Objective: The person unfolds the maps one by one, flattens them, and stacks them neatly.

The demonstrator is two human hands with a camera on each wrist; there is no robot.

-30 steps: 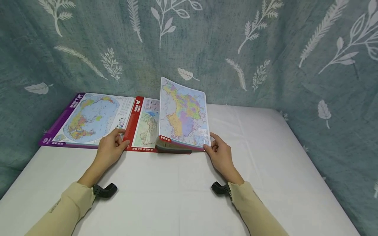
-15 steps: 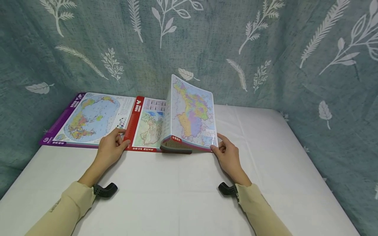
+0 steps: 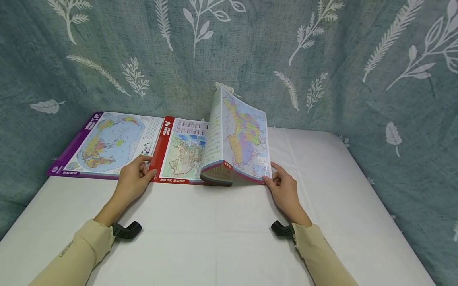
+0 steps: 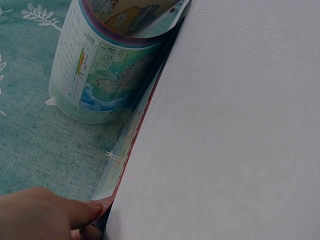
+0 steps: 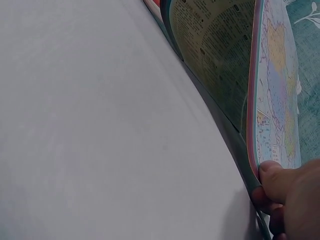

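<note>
Folding map (image 3: 213, 145) has opened rightward — left hand (image 3: 134, 178) and right hand (image 3: 284, 188) (thumbs uppermost) pinching its edges.

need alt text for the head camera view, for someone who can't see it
A person's right hand holds the near right corner of an arched, colourful map of China, while the left hand pinches a red-edged map beside it. A purple-edged world map lies further left on the white-covered table, before a teal leaf-print curtain.
</note>
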